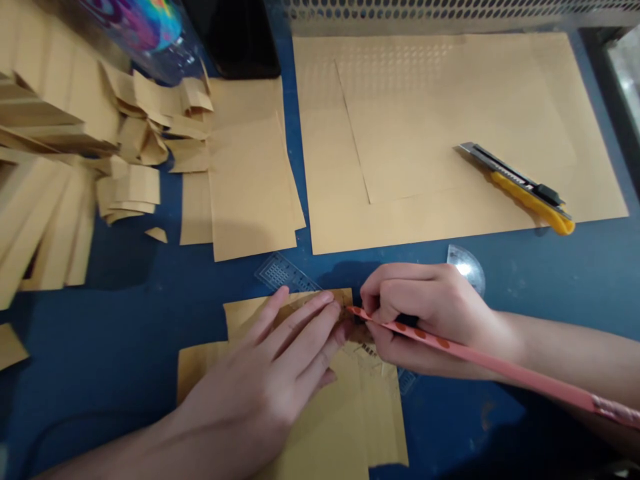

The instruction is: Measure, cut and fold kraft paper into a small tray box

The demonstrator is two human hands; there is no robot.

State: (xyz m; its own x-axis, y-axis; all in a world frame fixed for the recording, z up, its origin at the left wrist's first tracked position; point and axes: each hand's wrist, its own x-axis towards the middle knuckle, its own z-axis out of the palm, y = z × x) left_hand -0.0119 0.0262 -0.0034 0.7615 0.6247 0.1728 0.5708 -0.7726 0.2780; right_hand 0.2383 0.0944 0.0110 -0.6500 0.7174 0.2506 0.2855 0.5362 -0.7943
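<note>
We see our R hand closed on a pink pencil, w/ thumb & fingers pinching it near the tip. The tip pokes out a little past the pinch, by the middle of the clear ruler, just beside the fingertips of our L hand. We can't tell if it touches the paper. The long end of the pencil slants away to the right of the ruler, along our R wrist. Our L hand is flat w/ its fingers apart, lying across the mid. part of the ruler & the brown paper under it. Both ends of the ruler stick out past that paper. Right of the ruler, near our R hand, is a clear protractor, partly hidden. Past the ruler, up & right, a yellow cutter lies on a big brown sheet. Just past the ruler's far end are smaller brown pieces, w/ a black phone behind. Left of the ruler are folded bits &, farther left, long strips. A bottle is far up & left of the ruler.
</note>
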